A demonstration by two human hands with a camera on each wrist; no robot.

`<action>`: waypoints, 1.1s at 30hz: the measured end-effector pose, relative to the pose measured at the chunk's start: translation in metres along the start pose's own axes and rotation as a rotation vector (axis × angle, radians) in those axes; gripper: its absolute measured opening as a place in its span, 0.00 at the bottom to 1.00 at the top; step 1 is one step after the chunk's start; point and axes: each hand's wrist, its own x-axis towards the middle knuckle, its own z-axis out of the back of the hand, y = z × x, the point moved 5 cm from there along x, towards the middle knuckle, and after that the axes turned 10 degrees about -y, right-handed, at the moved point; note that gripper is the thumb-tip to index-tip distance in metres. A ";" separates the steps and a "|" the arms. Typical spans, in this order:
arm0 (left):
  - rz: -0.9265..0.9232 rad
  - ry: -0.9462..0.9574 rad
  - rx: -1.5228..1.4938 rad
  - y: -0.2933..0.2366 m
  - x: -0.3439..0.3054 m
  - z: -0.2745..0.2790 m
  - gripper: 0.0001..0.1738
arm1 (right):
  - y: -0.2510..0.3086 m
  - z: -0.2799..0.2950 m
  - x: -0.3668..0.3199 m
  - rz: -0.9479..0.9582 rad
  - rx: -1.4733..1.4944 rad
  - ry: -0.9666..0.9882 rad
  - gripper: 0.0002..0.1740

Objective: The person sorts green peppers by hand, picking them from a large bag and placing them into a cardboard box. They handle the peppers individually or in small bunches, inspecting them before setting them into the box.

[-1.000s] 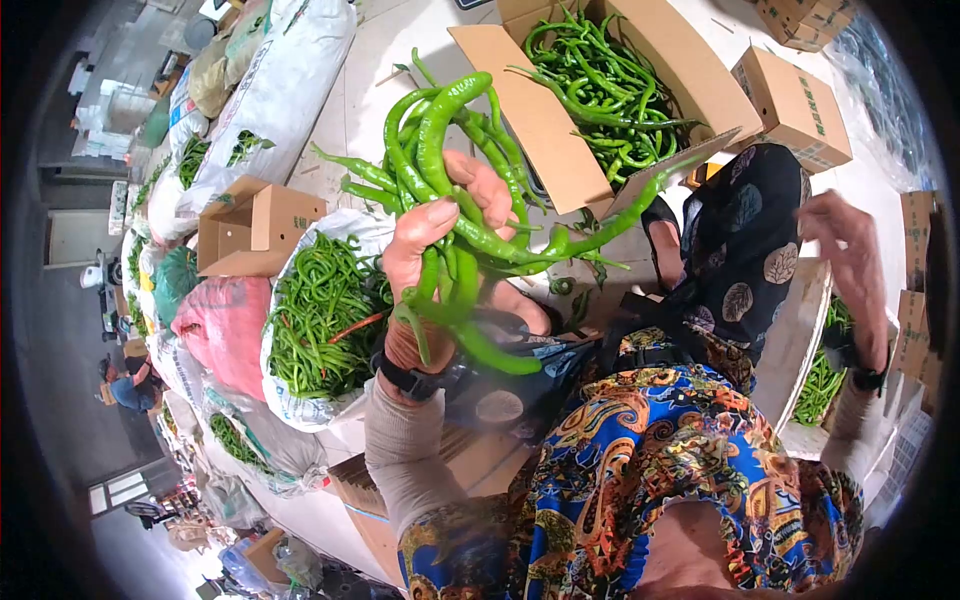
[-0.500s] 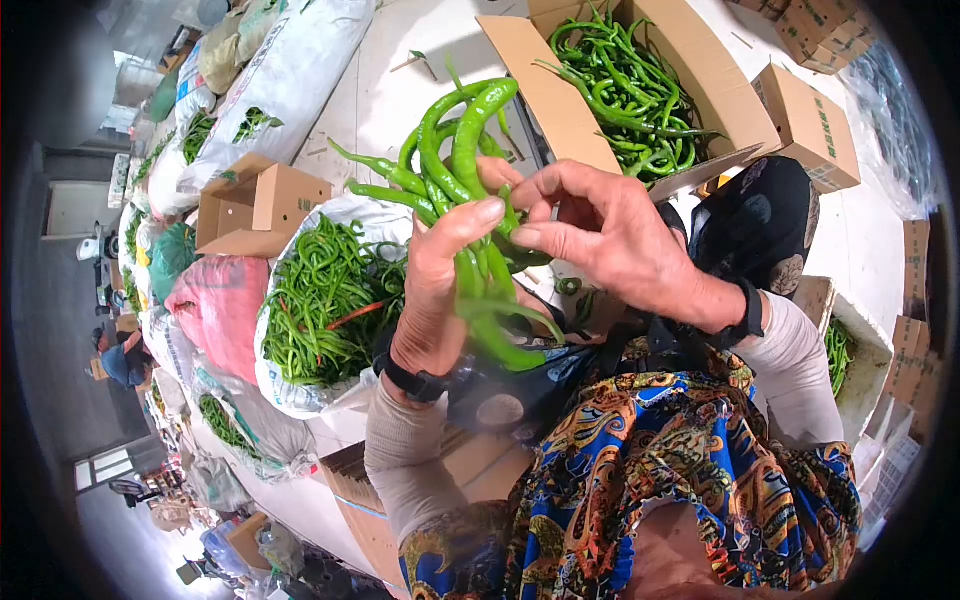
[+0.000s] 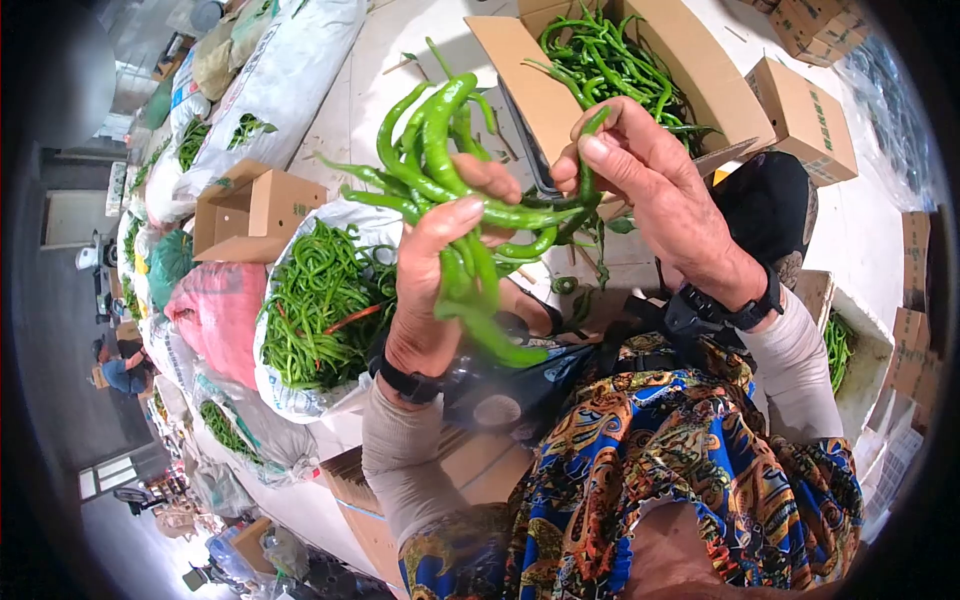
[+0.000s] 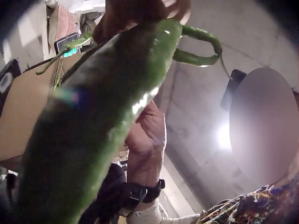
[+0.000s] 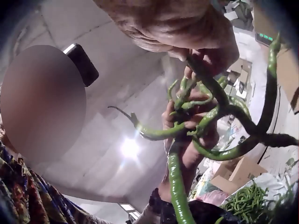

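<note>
My left hand (image 3: 420,290) grips a bunch of long green chili peppers (image 3: 437,135) in front of the body, thumb across them and their ends sticking out both sides. Just right of it, my right hand (image 3: 680,200) pinches a curved green chili pepper (image 3: 588,165) between thumb and fingers. One large pepper (image 4: 103,116) from the bunch fills much of the left wrist view. From the right wrist, a dark green pepper (image 5: 210,81) hangs from the pinching fingers, crossing other curved ones close to the left hand.
An open carton (image 3: 505,75) of green peppers stands ahead, its near flap beside the hands. At left is a white sack (image 3: 375,225) full of peppers, with a small open carton (image 3: 275,210) and a pink sack (image 3: 215,315) behind. A white crate (image 3: 872,375) is at right.
My right hand came in from the far right to the bunch, then moved slightly up and away with a pepper pinched in it. The left hand keeps its grip on the bunch.
</note>
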 end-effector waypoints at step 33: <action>0.127 0.226 -0.206 0.002 0.000 -0.035 0.21 | 0.057 0.608 -0.255 -0.280 -2.513 -0.266 0.19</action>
